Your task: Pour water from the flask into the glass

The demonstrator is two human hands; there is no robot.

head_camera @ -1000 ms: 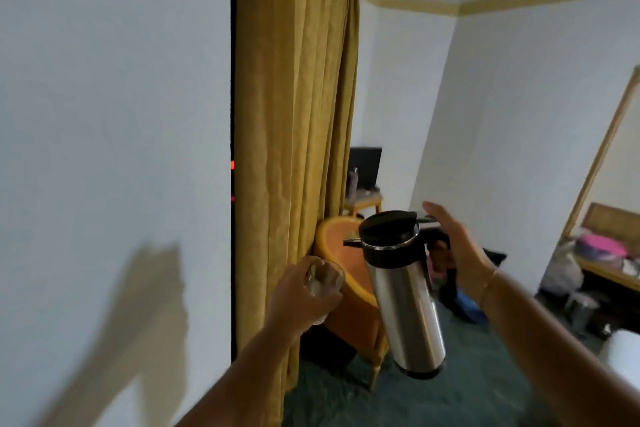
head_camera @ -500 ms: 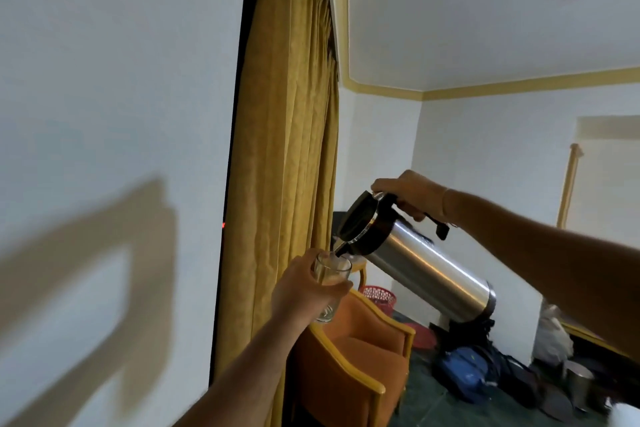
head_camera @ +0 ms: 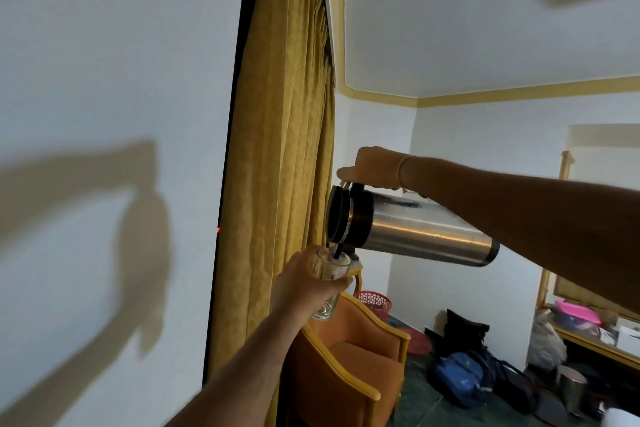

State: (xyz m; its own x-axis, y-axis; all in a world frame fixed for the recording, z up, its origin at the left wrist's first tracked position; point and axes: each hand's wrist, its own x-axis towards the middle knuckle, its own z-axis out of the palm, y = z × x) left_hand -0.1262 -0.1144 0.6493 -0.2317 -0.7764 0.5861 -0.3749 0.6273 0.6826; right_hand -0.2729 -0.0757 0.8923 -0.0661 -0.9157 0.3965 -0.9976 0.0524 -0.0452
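Pouring in progress, head view: right hand (head_camera: 374,168) is wrapped around the black handle on top of the flask (head_camera: 426,230), which lies nearly horizontal in the air, black lid end to the left, base to the right. The spout at the lid end points down into the mouth of the glass (head_camera: 327,282). A dark line runs from spout into the glass; whether it is water cannot be told. Left hand (head_camera: 304,282) is clamped around the glass, fingers curled across its near side, holding it upright directly beneath the spout. Glass is clear; fill level not readable. Behind the hands: yellow curtain (head_camera: 277,184), orange armchair (head_camera: 349,360) below, red basket (head_camera: 375,305) and blue bag (head_camera: 457,374) on the floor.
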